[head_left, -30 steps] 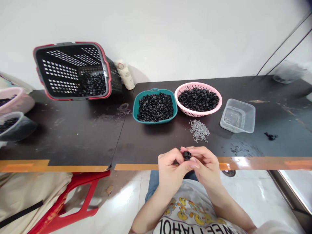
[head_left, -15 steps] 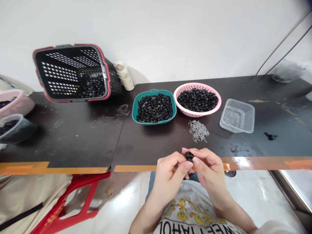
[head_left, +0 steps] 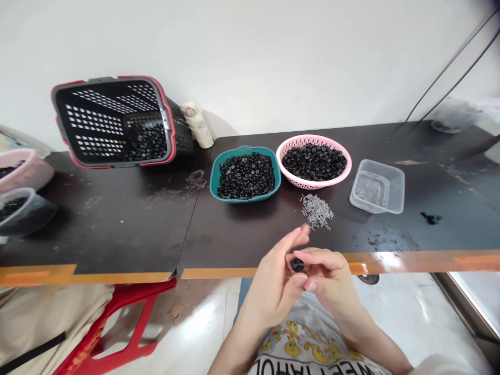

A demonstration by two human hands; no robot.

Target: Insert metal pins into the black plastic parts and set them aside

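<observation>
Only readable bit is the big dark lettering (head_left: 287, 366) across the white shirt (head_left: 308, 317), bottom center of the frame. It's upside down and cut off by the edge, looks like "WEETAHOL" or close to it. The pale bottle (head_left: 201, 130), upper left of center, has some print, but way too tiny to make out, sorry.

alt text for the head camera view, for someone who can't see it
A person's right hand holds a small black part in its grip, the left hand open beside it, at a dark table. Beyond lie loose grey pins, a teal basin and pink basket of black pieces, and a clear plastic tub.
</observation>
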